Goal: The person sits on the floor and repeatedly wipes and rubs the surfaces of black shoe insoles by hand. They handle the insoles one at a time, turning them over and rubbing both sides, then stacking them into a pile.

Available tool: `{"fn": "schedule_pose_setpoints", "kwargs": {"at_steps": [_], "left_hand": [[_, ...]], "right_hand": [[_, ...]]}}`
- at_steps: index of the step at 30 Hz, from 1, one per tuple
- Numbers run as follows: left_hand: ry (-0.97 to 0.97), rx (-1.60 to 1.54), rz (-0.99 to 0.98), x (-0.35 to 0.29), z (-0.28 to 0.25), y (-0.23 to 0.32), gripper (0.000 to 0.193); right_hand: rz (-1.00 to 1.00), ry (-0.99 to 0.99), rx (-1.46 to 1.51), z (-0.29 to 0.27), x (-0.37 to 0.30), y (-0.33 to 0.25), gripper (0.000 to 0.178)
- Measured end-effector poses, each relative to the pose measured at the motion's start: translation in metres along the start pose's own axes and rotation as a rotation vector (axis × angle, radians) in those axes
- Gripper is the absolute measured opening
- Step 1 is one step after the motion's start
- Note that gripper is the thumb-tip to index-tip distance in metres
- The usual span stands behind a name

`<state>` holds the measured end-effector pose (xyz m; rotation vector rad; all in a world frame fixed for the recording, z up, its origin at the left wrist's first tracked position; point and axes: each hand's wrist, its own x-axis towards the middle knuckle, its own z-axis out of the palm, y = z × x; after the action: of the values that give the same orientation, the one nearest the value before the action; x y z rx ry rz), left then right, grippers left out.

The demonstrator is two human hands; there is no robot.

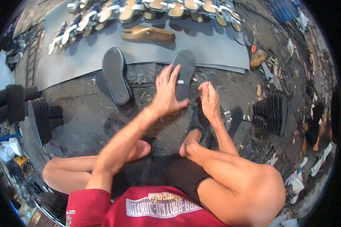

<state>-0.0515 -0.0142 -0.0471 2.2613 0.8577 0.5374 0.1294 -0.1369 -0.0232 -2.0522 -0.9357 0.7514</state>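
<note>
My left hand [165,92] is open, its fingers spread over the left edge of a dark shoe sole [185,62]. The sole lies lengthwise in front of me, its far end on a grey sheet, and bears a small white patch. Whether the fingertips touch it I cannot tell. Just right of the sole's near end is my right hand [210,100], raised with its fingers curled together; what they pinch, if anything, is too small to make out. Farther left rests another dark sole [116,75] with a raised rim, overlapping a second dark piece beneath it.
A wooden shoe last [147,34] lies on the grey sheet [77,66], before a row of sandals [130,11]. Stacked black soles stand at left [39,121] and right [271,113]. Scraps litter the right side, where another wooden last [258,59] lies.
</note>
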Motion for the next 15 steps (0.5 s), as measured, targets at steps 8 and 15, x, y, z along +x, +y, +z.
{"fn": "schedule_pose_setpoints", "kwargs": {"at_steps": [8, 15], "left_hand": [[0.318, -1.196, -0.523, -0.037, 0.071, 0.03, 0.138], [0.257, -0.24, -0.166, -0.058, 0.037, 0.015, 0.123]], "right_hand": [[-0.189, 0.143, -0.264, 0.067, 0.0, -0.016, 0.08], [-0.009, 0.184, -0.171, 0.056, 0.004, -0.036, 0.076]]}}
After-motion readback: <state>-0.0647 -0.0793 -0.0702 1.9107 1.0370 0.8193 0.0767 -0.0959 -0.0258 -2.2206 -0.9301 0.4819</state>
